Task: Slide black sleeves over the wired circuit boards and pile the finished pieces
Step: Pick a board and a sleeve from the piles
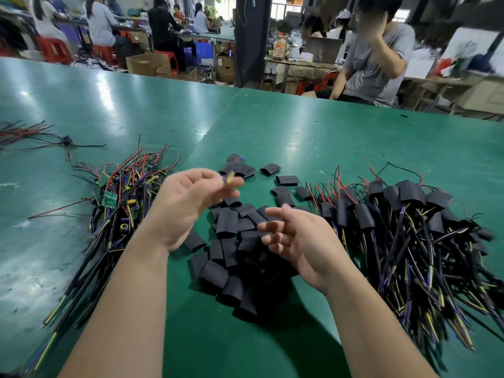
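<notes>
left hand (185, 203) pinches a blurred purple-yellow bit (229, 178), right hand (294, 241) loose, empty, above the black sleeves (229, 249) between both wrists; bare boards (120, 197) left of left hand, finished pile (403, 214) right of right hand; tangled wires may snag and drag neighbours on pickup

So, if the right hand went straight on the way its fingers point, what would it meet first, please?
The right hand points left, so probably the left hand first; depth is unclear, and lower down it meets the black sleeves.
</notes>
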{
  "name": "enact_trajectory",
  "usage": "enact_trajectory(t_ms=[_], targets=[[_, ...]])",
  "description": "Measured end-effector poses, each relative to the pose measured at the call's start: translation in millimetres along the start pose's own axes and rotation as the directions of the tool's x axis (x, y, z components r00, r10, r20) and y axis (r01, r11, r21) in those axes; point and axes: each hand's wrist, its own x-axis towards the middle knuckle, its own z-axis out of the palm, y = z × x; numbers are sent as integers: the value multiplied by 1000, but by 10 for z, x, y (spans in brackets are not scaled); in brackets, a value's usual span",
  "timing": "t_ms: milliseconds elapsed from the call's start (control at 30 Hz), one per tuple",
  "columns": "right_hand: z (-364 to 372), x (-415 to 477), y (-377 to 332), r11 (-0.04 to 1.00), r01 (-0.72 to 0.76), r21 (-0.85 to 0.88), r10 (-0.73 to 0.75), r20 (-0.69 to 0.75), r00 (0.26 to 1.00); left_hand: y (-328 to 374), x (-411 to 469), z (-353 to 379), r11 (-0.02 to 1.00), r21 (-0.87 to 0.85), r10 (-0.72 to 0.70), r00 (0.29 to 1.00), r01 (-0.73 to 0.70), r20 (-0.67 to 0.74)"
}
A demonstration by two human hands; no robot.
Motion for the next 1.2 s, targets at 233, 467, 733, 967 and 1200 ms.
enact_trajectory(t_ms=[233, 467, 733, 967, 1200], targets=[[-56, 69, -41, 965, -55, 256, 47, 36, 998, -1, -136, 53, 941, 296, -293, 828, 163, 478], [-7, -61, -27, 992, 117, 46, -125, 372, 920, -41, -68, 169, 926, 301, -299, 927, 226, 224], [146, -162, 140, 979, 102, -176, 22, 589, 807, -64, -113, 289, 916, 237, -381, 889, 324, 255], [-20, -88, 34, 924, 36, -381, 90, 309, 947, -133, -31, 302, 974, 42, -216, 972, 221, -92], [-229, 116, 20, 386, 173, -906, -533, -66, 844, -276, 49, 154, 934, 323, -82, 972, 152, -222]])
